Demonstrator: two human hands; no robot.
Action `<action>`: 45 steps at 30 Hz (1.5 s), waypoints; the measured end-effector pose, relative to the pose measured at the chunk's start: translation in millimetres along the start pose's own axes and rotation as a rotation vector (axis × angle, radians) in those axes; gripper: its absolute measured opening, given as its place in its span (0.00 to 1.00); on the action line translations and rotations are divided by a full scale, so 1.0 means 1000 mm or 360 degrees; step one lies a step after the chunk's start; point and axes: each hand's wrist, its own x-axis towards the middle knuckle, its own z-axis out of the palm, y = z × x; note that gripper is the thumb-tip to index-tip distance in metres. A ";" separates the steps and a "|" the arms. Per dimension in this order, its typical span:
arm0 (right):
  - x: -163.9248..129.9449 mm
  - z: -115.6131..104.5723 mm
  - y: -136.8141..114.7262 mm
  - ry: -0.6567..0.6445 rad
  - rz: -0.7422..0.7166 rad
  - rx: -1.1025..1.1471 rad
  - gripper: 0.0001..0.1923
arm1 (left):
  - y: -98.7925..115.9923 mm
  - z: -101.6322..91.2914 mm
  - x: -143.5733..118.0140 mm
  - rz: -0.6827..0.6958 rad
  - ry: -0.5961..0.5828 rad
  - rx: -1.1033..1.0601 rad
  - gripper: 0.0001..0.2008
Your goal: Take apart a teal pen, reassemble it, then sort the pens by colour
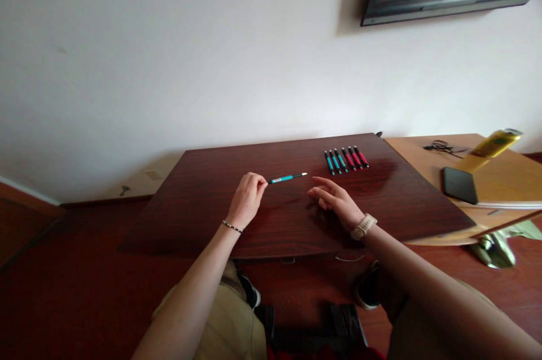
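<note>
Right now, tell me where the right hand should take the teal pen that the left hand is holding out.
Probably the free black end near the white tip. The teal pen lies nearly level above the dark table, and the left hand pinches its left end. The right hand is open just right of the tip, so it could come in from the right and pinch across the thin barrel.

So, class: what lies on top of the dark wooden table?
On the dark table: a row of six pens, three teal and three red. The left hand holds a teal pen; the right hand rests open. What the hands cover is hidden.
</note>
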 end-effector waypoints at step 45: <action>0.006 -0.006 -0.001 0.0102 -0.0168 -0.0031 0.23 | 0.019 0.022 0.003 -0.0757 -0.0143 -0.1352 0.11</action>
